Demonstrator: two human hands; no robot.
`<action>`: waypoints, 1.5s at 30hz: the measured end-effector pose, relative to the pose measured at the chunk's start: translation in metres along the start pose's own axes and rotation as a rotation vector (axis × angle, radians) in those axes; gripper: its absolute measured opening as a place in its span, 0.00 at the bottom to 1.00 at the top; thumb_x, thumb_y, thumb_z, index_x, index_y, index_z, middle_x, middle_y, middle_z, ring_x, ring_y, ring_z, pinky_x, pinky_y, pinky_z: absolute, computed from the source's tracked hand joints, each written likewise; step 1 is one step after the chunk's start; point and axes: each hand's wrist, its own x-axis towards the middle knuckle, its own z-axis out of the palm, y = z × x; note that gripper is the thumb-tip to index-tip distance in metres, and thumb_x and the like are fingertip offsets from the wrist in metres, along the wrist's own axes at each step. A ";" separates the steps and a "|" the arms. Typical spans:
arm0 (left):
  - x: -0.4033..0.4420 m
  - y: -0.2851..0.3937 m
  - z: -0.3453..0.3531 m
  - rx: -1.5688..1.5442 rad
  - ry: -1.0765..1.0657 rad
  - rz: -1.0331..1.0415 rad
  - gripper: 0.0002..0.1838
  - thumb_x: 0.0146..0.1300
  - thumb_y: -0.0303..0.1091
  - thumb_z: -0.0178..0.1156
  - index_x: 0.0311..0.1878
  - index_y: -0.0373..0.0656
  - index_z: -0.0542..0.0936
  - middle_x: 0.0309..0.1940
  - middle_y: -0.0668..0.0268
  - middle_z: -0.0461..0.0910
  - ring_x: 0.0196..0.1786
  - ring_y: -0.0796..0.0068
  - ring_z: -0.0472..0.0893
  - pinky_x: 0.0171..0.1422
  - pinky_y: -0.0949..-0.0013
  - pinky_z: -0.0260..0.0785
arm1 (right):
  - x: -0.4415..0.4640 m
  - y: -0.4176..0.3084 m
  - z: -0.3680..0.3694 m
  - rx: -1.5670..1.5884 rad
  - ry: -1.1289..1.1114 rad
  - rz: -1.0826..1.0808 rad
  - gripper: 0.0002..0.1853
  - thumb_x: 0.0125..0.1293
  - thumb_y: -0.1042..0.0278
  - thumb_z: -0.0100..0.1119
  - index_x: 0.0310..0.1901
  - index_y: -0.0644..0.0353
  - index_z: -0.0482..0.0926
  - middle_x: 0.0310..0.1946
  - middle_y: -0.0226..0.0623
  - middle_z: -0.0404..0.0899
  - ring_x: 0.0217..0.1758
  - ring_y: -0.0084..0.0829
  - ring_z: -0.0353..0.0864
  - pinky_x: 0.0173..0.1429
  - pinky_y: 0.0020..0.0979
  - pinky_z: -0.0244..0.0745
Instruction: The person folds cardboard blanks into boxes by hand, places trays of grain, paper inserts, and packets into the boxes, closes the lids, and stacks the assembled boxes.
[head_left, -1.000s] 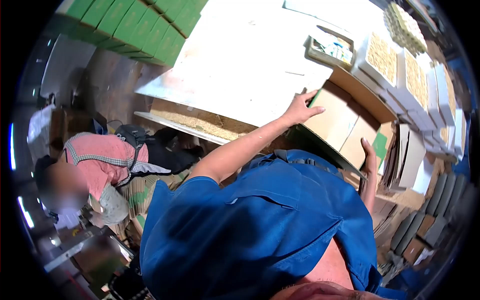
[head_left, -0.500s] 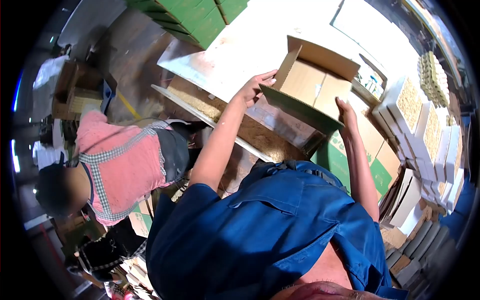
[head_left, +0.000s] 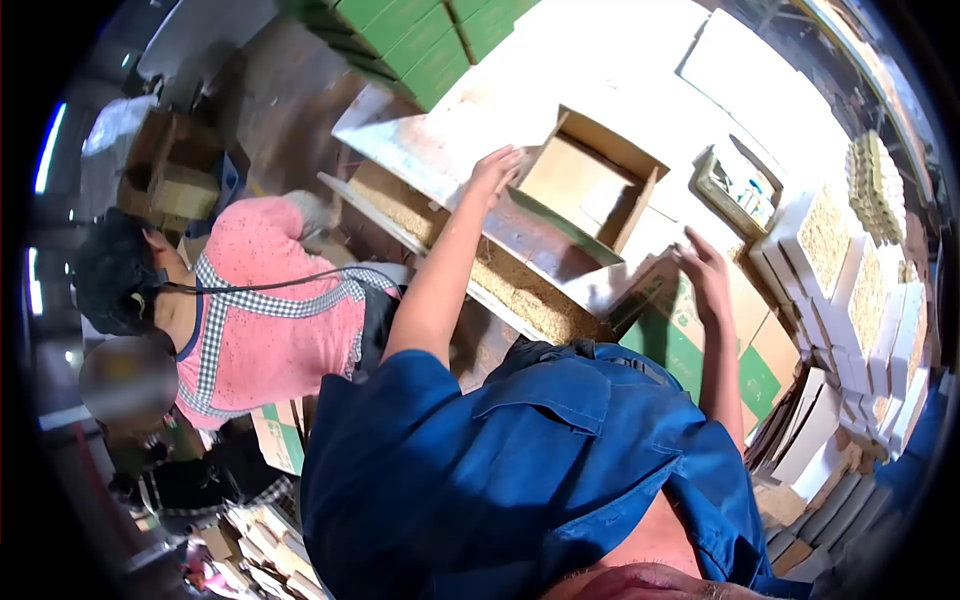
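Observation:
An open cardboard box (head_left: 580, 185) with brown inside walls rests on the white table (head_left: 450, 130). My left hand (head_left: 494, 172) is beside the box's left end, fingers extended and somewhat blurred; whether they touch the box is hard to tell. My right hand (head_left: 702, 262) hovers to the right of the box, fingers apart and holding nothing. Beneath it lie flat green-and-brown cardboard pieces (head_left: 680, 335) near my waist.
Green boxes (head_left: 405, 40) are stacked at the upper left. A tray of small items (head_left: 740, 190) lies right of the box, near white stacked boxes (head_left: 825, 235) and egg trays (head_left: 875, 190). A co-worker in a pink shirt (head_left: 280, 310) bends at the left.
The box has moved from between my hands down onto the table, its flaps now upright as walls. My right hand has come away from it. The pink-shirted co-worker has shifted.

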 end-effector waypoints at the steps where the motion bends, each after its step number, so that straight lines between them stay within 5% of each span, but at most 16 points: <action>1: -0.010 -0.007 0.001 -0.118 0.214 0.053 0.26 0.66 0.23 0.55 0.68 0.33 0.70 0.62 0.57 0.76 0.59 0.68 0.78 0.66 0.68 0.71 | -0.014 0.012 -0.040 0.076 0.017 -0.048 0.28 0.65 0.73 0.62 0.67 0.67 0.71 0.60 0.49 0.77 0.61 0.32 0.77 0.64 0.31 0.72; 4: -0.056 -0.053 0.008 -0.136 0.537 0.113 0.17 0.67 0.25 0.54 0.57 0.33 0.78 0.46 0.59 0.81 0.49 0.68 0.80 0.54 0.66 0.73 | -0.069 0.086 -0.177 -0.494 0.602 -0.261 0.26 0.65 0.69 0.61 0.64 0.66 0.74 0.64 0.47 0.74 0.67 0.37 0.73 0.68 0.34 0.69; 5: -0.085 -0.062 0.028 -0.039 0.567 0.165 0.09 0.67 0.27 0.55 0.43 0.36 0.82 0.36 0.62 0.84 0.36 0.69 0.80 0.41 0.64 0.72 | -0.096 0.106 -0.204 -0.513 0.804 -0.137 0.26 0.64 0.64 0.63 0.62 0.65 0.75 0.65 0.51 0.73 0.67 0.42 0.73 0.69 0.39 0.68; 6: -0.094 -0.101 0.027 0.128 0.544 0.187 0.09 0.66 0.28 0.55 0.43 0.37 0.83 0.36 0.60 0.84 0.37 0.68 0.81 0.44 0.65 0.71 | -0.124 0.129 -0.237 -1.024 0.940 -0.023 0.28 0.62 0.61 0.65 0.62 0.64 0.76 0.65 0.56 0.71 0.68 0.49 0.71 0.71 0.43 0.66; 7: -0.125 -0.104 0.052 0.308 0.390 0.100 0.10 0.66 0.30 0.56 0.42 0.37 0.84 0.38 0.58 0.84 0.42 0.68 0.81 0.49 0.65 0.71 | -0.150 0.147 -0.253 -1.102 1.039 0.012 0.31 0.59 0.60 0.67 0.63 0.67 0.74 0.63 0.55 0.73 0.67 0.52 0.72 0.70 0.41 0.66; 9: -0.173 -0.104 0.108 0.562 0.084 0.023 0.13 0.66 0.36 0.62 0.48 0.38 0.85 0.46 0.58 0.85 0.49 0.68 0.81 0.58 0.67 0.70 | -0.188 0.173 -0.268 -0.961 0.979 0.231 0.32 0.60 0.61 0.66 0.64 0.67 0.72 0.65 0.57 0.70 0.69 0.52 0.69 0.71 0.41 0.64; 11: -0.178 -0.119 0.147 0.412 -0.321 0.068 0.28 0.66 0.42 0.64 0.65 0.35 0.75 0.57 0.54 0.81 0.59 0.67 0.79 0.65 0.66 0.68 | -0.204 0.228 -0.276 -0.898 1.042 0.009 0.31 0.61 0.63 0.65 0.64 0.70 0.71 0.67 0.58 0.68 0.71 0.53 0.66 0.73 0.40 0.60; 15: -0.174 -0.113 0.218 0.790 -0.555 0.242 0.37 0.63 0.41 0.66 0.71 0.34 0.66 0.61 0.47 0.77 0.64 0.57 0.77 0.67 0.62 0.68 | -0.201 0.183 -0.227 -0.856 1.125 0.011 0.22 0.60 0.69 0.62 0.55 0.70 0.76 0.62 0.57 0.72 0.64 0.57 0.70 0.68 0.45 0.64; 19: -0.190 -0.093 0.241 0.824 -0.454 0.333 0.33 0.62 0.32 0.65 0.69 0.33 0.68 0.57 0.47 0.79 0.61 0.57 0.79 0.65 0.62 0.70 | -0.190 0.198 -0.253 -0.654 1.185 0.019 0.16 0.59 0.70 0.62 0.47 0.72 0.81 0.50 0.56 0.81 0.52 0.52 0.79 0.61 0.42 0.70; 22: -0.210 -0.068 0.242 0.497 -0.432 0.318 0.27 0.58 0.16 0.60 0.64 0.32 0.73 0.50 0.56 0.84 0.54 0.69 0.82 0.59 0.69 0.73 | -0.201 0.183 -0.255 -0.306 1.201 -0.167 0.16 0.64 0.67 0.61 0.45 0.75 0.82 0.35 0.45 0.86 0.37 0.29 0.80 0.48 0.31 0.74; 25: -0.212 -0.048 0.240 0.412 -0.423 0.226 0.22 0.59 0.13 0.57 0.58 0.33 0.78 0.50 0.61 0.83 0.53 0.73 0.81 0.58 0.70 0.74 | -0.215 0.148 -0.264 0.089 1.183 -0.250 0.15 0.70 0.69 0.56 0.49 0.71 0.83 0.40 0.36 0.85 0.43 0.26 0.82 0.49 0.27 0.75; 26: -0.204 -0.045 0.243 0.386 -0.517 0.370 0.20 0.59 0.11 0.57 0.55 0.35 0.79 0.47 0.63 0.84 0.49 0.76 0.81 0.53 0.73 0.74 | -0.216 0.136 -0.275 0.271 1.043 -0.475 0.16 0.72 0.70 0.52 0.54 0.73 0.80 0.46 0.38 0.84 0.47 0.27 0.82 0.54 0.26 0.76; 30: -0.215 -0.017 0.267 0.548 -0.446 0.563 0.17 0.62 0.18 0.62 0.55 0.36 0.79 0.46 0.64 0.83 0.46 0.76 0.80 0.53 0.72 0.73 | -0.209 0.095 -0.282 0.040 1.053 -0.556 0.22 0.73 0.70 0.45 0.62 0.78 0.72 0.59 0.46 0.77 0.63 0.34 0.76 0.71 0.30 0.65; 33: -0.254 0.033 0.290 0.134 -0.484 0.364 0.14 0.67 0.37 0.66 0.47 0.34 0.82 0.38 0.70 0.83 0.44 0.82 0.78 0.51 0.76 0.70 | -0.221 0.057 -0.271 0.138 0.992 -0.630 0.21 0.76 0.64 0.50 0.60 0.73 0.74 0.54 0.39 0.78 0.55 0.29 0.76 0.63 0.29 0.69; 37: -0.252 0.028 0.291 0.241 -0.533 0.319 0.16 0.70 0.44 0.62 0.42 0.37 0.84 0.33 0.76 0.78 0.37 0.87 0.70 0.44 0.79 0.63 | -0.234 0.026 -0.251 0.324 0.958 -0.635 0.19 0.75 0.57 0.56 0.56 0.66 0.77 0.48 0.33 0.78 0.50 0.24 0.75 0.56 0.26 0.71; 45: -0.282 0.079 0.306 0.646 -1.011 0.135 0.12 0.66 0.34 0.61 0.49 0.38 0.84 0.48 0.63 0.83 0.52 0.75 0.79 0.57 0.70 0.74 | -0.227 0.014 -0.244 0.226 1.024 -0.650 0.16 0.71 0.62 0.63 0.53 0.65 0.77 0.46 0.30 0.78 0.48 0.22 0.75 0.55 0.26 0.70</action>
